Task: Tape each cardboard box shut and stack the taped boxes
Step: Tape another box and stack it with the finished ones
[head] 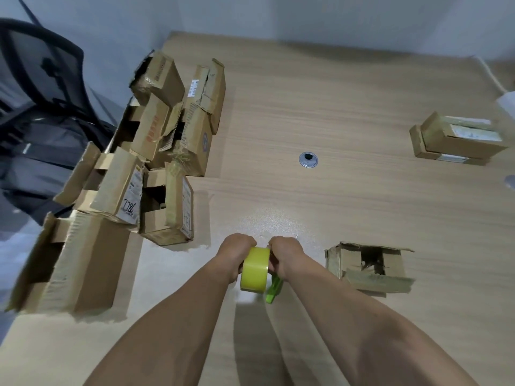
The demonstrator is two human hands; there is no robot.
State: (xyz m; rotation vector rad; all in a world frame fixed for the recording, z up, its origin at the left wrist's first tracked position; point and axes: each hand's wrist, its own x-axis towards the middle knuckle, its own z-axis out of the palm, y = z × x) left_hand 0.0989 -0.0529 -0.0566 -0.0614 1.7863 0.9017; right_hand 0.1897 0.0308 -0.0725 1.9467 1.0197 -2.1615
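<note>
Left hand [237,257], right hand [284,257]: each grip clamped on tape roll [255,270]. Likely light, stiff; hold by the rims.

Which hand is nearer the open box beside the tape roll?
Right. The right hand grips the tape roll just left of the open box; the left hand holds the roll's far side, farther away.

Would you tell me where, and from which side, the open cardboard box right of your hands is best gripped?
Probably by the wall nearest the right hand, reaching in from above. The open cardboard box sits opening-up, so fingers can hook inside that wall, thumb outside. Its flaps look torn and bent, a poor grip. That hand and the left hand hold the yellow tape roll.
</note>
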